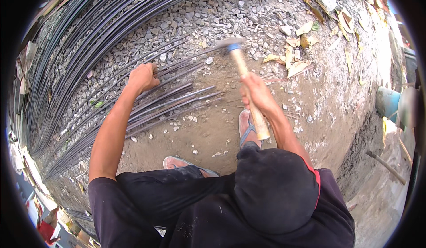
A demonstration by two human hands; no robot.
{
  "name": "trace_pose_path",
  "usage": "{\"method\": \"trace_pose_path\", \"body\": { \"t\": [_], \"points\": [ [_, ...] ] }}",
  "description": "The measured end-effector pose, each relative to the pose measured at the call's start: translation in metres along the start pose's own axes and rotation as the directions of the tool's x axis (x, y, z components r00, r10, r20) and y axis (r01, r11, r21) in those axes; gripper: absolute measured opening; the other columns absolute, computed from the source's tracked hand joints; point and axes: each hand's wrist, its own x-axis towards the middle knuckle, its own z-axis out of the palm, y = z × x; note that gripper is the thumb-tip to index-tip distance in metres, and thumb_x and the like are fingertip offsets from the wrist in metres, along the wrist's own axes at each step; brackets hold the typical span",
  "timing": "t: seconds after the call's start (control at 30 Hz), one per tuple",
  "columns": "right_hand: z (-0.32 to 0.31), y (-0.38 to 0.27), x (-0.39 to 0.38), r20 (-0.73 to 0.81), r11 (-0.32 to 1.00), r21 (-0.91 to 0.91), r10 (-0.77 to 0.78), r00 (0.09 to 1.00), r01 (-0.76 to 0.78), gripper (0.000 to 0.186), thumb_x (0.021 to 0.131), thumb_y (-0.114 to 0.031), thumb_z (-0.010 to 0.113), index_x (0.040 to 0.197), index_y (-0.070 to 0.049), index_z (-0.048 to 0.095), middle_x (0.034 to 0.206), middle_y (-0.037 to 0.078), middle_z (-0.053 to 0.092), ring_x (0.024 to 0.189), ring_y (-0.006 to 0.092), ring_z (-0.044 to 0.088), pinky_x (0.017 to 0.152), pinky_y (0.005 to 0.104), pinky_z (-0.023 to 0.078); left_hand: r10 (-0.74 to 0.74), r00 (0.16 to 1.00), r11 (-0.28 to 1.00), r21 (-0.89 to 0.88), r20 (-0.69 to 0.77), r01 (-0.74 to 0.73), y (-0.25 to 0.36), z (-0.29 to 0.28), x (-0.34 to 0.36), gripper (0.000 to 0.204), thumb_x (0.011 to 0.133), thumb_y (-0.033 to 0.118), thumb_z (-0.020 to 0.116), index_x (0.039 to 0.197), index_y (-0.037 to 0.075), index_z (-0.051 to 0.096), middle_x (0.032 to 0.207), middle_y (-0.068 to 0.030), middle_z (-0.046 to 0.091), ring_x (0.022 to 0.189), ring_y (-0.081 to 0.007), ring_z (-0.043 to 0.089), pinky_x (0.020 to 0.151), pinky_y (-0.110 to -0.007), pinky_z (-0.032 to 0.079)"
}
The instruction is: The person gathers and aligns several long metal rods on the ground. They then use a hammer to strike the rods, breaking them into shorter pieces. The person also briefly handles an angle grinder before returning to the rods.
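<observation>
My right hand (pixel 257 92) is wrapped around the pale wooden handle of a hammer (pixel 258 120). The hammer's head, with a blue band below it, is over the far end of a thin steel rod (pixel 202 53); I cannot tell whether they touch. My left hand (pixel 143 78) is closed on that rod, knuckles up, and its fingertips are partly hidden. Several more loose steel rods (pixel 177 98) lie on the dirt just nearer than my left hand, their ends pointing right.
A large bundle of long bent rods (pixel 82 39) curves along the left over grey gravel (pixel 195 19). Dry leaves (pixel 298 68) lie at the far right. A blue cylindrical container (pixel 387 103) stands at the right edge, near a bar (pixel 385 167). My sandalled feet (pixel 246 126) are on the dirt.
</observation>
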Motion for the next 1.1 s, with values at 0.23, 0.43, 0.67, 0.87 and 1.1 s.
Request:
{"method": "trace_pose_path", "body": {
  "t": [0.23, 0.43, 0.67, 0.87, 1.1],
  "points": [
    [0.015, -0.010, -0.028, 0.181, 0.998, -0.020, -0.061, 0.982, 0.066, 0.029, 0.110, -0.035, 0.047, 0.118, -0.007, 0.052, 0.073, 0.000, 0.054, 0.050, 0.0077, 0.052, 0.039, 0.0240, 0.044, -0.028, 0.999, 0.989, -0.144, 0.019, 0.030, -0.013, 0.003, -0.005, 0.040, 0.074, 0.027, 0.078, 0.109, 0.008, 0.074, 0.110, -0.0209, 0.074, 0.108, -0.0365, 0.070, 0.093, -0.045, 0.055],
    [-0.057, -0.008, 0.007, -0.661, 0.913, 0.248, -0.086, 0.746, 0.325, 0.029, 0.111, -0.034, 0.042, 0.110, -0.006, 0.045, 0.078, 0.003, 0.053, 0.052, 0.0098, 0.051, 0.042, 0.0247, 0.047, -0.007, 1.000, 0.988, -0.156, 0.027, 0.011, -0.017, 0.001, -0.002, 0.039, 0.073, 0.027, 0.078, 0.106, 0.006, 0.074, 0.109, -0.0207, 0.074, 0.106, -0.0368, 0.070, 0.091, -0.045, 0.055],
    [-0.011, 0.015, 0.006, 0.142, 0.975, 0.224, -0.037, 0.989, 0.004, 0.029, 0.109, -0.033, 0.051, 0.111, -0.004, 0.050, 0.071, 0.003, 0.054, 0.049, 0.0087, 0.050, 0.038, 0.0260, 0.043, 0.026, 0.999, 0.991, -0.130, 0.038, -0.021, -0.021, 0.002, 0.007, 0.039, 0.071, 0.028, 0.079, 0.102, 0.004, 0.074, 0.105, -0.0212, 0.074, 0.102, -0.0375, 0.070, 0.088, -0.045, 0.055],
    [-0.048, -0.018, 0.004, -0.694, 0.884, 0.324, -0.021, 0.720, 0.338, 0.030, 0.109, -0.029, 0.049, 0.122, -0.003, 0.051, 0.072, 0.002, 0.053, 0.048, 0.0080, 0.047, 0.040, 0.0230, 0.042, 0.039, 0.999, 0.976, -0.214, -0.019, -0.042, -0.023, 0.010, -0.003, 0.034, 0.068, 0.025, 0.078, 0.089, -0.001, 0.071, 0.089, -0.0224, 0.073, 0.088, -0.0368, 0.071, 0.078, -0.046, 0.055],
    [-0.004, 0.029, 0.005, 0.029, 0.991, 0.134, 0.002, 1.000, -0.006, 0.028, 0.109, -0.027, 0.048, 0.122, -0.003, 0.050, 0.072, 0.002, 0.054, 0.048, 0.0084, 0.049, 0.036, 0.0248, 0.042, 0.002, 0.996, 0.990, -0.140, 0.087, 0.010, -0.019, 0.000, 0.004, 0.041, 0.069, 0.031, 0.082, 0.099, 0.004, 0.075, 0.104, -0.0209, 0.074, 0.102, -0.0354, 0.070, 0.089, -0.044, 0.055]
  ]
}}
